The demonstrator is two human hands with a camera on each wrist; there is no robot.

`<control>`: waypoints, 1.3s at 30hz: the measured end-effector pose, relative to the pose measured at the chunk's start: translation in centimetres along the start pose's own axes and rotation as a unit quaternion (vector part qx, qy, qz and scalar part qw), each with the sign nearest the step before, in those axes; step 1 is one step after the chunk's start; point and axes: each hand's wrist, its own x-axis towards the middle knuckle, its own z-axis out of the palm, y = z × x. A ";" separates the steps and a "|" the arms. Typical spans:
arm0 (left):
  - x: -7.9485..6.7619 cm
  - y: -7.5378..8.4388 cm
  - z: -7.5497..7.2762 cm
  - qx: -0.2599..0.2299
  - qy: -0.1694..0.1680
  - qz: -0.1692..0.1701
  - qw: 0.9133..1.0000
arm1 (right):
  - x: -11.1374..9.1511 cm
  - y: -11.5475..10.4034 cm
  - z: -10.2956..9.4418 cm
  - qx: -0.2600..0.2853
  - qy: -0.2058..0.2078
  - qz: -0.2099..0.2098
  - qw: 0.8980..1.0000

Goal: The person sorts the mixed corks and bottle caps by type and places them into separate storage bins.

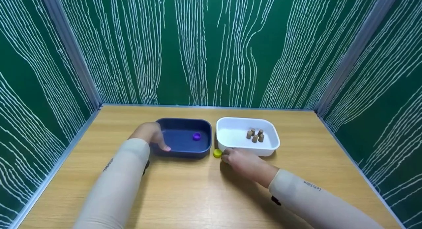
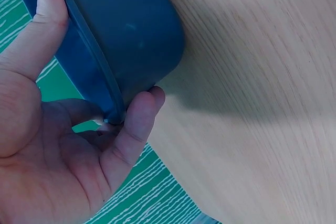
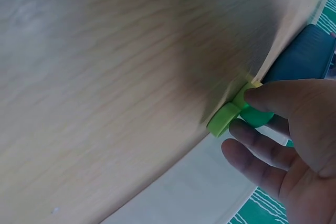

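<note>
A dark blue tray [image 1: 184, 153] stands on the table's left side with a small purple cap [image 1: 196, 136] inside. My left hand [image 1: 150, 133] grips its left rim, thumb on the inner side and fingers around the outside [image 2: 137, 121]. Low at the front of the white tray [image 1: 227, 143], my right hand [image 1: 242, 161] pinches a yellow-green cap [image 3: 257, 116], partly covered by the thumb. A second yellow-green cap [image 3: 223, 119] lies against it, close to the fingertips. From the head, a yellow cap [image 1: 217, 153] shows just left of the right hand's fingers.
Several brown cork-like cylinders [image 1: 255, 138] stand in the white tray. Both trays sit side by side on a wooden table [image 1: 184, 189] with a narrow gap between them. Green panels with white lines [image 1: 211, 57] enclose the back and sides.
</note>
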 end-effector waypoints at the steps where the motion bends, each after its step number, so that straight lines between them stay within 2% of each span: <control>1: 0.0 0.0 0.0 0.004 0.000 -0.001 1.000 | 0.0 0.0 0.0 0.001 0.002 -0.001 1.000; 5: -0.2 0.1 0.0 0.011 0.000 -0.007 1.000 | -0.1 0.0 -0.1 0.014 0.002 0.001 1.000; 13: -0.3 0.0 -0.1 0.011 -0.002 -0.001 1.000 | 0.1 -0.3 -0.6 0.033 -0.027 0.018 0.999; 23: -0.1 -0.2 -0.1 0.015 0.001 0.006 1.000 | 0.4 -1.2 -2.4 0.067 -0.053 0.052 0.995; 26: -0.3 -0.1 -0.1 0.016 0.002 0.009 1.000 | 0.5 -1.4 -3.1 0.064 -0.040 0.044 0.996; 33: -1.5 0.1 -0.5 0.030 -0.005 0.020 0.999 | 1.1 -1.7 -4.4 0.049 0.029 0.006 0.998; 39: -1.6 -0.1 -0.6 0.037 -0.007 0.030 0.999 | 2.0 -2.0 -6.2 0.070 0.039 0.018 0.997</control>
